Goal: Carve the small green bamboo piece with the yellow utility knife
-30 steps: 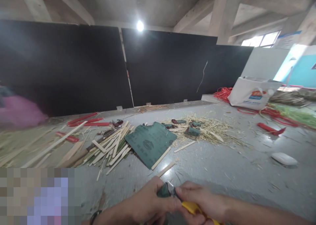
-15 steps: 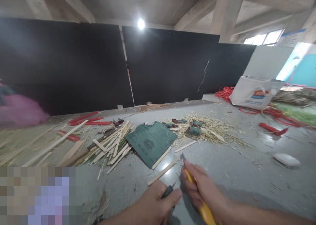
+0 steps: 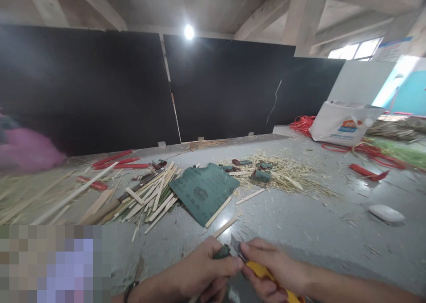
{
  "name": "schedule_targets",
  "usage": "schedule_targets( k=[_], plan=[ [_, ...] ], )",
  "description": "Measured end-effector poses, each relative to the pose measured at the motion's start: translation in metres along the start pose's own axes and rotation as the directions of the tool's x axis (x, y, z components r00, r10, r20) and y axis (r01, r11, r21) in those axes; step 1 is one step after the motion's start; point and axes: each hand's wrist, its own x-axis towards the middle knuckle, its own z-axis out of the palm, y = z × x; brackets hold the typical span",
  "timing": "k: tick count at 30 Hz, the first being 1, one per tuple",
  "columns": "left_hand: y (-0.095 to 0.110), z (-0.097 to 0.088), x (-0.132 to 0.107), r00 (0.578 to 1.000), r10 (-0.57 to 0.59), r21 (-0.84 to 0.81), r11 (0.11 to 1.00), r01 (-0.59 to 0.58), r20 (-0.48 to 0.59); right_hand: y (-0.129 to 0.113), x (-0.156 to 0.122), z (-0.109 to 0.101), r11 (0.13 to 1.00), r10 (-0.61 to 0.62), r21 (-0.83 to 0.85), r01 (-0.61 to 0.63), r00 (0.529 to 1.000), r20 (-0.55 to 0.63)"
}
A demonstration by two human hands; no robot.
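My right hand is closed around a yellow utility knife, its metal blade pointing up and to the left. In my left hand a small folded piece of dark green sandpaper is pinched between thumb and fingers. The blade meets the front end of that piece, close by my left thumb. Whatever lies inside the fold is hidden by my fingers. Just beyond my hands a flat bamboo strip rests on the grey table. Farther off, a larger green sandpaper sheet lies partly over a pile of bamboo strips.
Bamboo shavings and curled sandpaper scraps lie behind the sheet. To the right are a white computer mouse, a red-handled piece and a white bag. A black partition closes off the far edge.
My right hand has brought the knife left and down, so its blade now meets the piece in my left hand. My left hand has shifted slightly, uncovering less of the nearby strip.
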Motion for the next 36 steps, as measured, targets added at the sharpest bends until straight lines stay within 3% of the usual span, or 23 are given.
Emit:
schedule_targets(
  k=[7, 11, 13, 17, 20, 25, 28, 30, 33, 36],
  plan=[
    [0.006, 0.004, -0.003, 1.000, -0.009, 0.062, 0.998, 0.010, -0.013, -0.002, 0.003, -0.007, 1.000, 0.006, 0.017, -0.009, 0.981, 0.194],
    [0.005, 0.005, -0.002, 0.999, -0.028, 0.035, 0.999, 0.029, -0.045, -0.002, 0.010, -0.019, 0.992, 0.083, 0.056, -0.112, 0.922, 0.379],
    [0.004, 0.006, -0.001, 0.999, -0.016, 0.058, 0.998, 0.019, -0.048, -0.003, 0.011, -0.021, 0.990, 0.102, 0.045, -0.132, 0.910, 0.402],
    [0.001, 0.008, 0.001, 0.997, 0.022, 0.101, 0.995, -0.014, -0.073, -0.003, 0.005, -0.008, 0.998, 0.029, 0.055, -0.040, 0.983, 0.183],
    [0.003, 0.013, 0.000, 0.991, 0.015, 0.115, 0.993, 0.000, -0.130, 0.000, 0.000, 0.008, 0.997, -0.059, 0.050, 0.060, 0.998, -0.022],
    [0.004, 0.021, -0.001, 0.968, -0.026, 0.151, 0.986, 0.065, -0.249, 0.009, 0.001, 0.021, 0.988, -0.155, -0.023, 0.153, 0.974, -0.168],
    [0.003, 0.026, 0.001, 0.908, -0.094, 0.140, 0.977, 0.163, -0.407, 0.004, 0.005, 0.010, 0.984, -0.128, 0.076, 0.159, 0.940, -0.317],
    [0.004, 0.028, 0.001, 0.892, -0.096, 0.137, 0.975, 0.173, -0.443, -0.005, 0.008, -0.002, 0.969, -0.112, 0.151, 0.194, 0.894, -0.433],
    [0.010, 0.030, -0.001, 0.903, -0.097, 0.153, 0.972, 0.175, -0.418, -0.017, 0.010, -0.017, 0.950, -0.124, 0.217, 0.227, 0.906, -0.405],
    [0.014, 0.030, -0.003, 0.919, -0.101, 0.127, 0.979, 0.160, -0.382, -0.015, 0.011, -0.017, 0.961, -0.110, 0.199, 0.193, 0.925, -0.363]
  ],
)
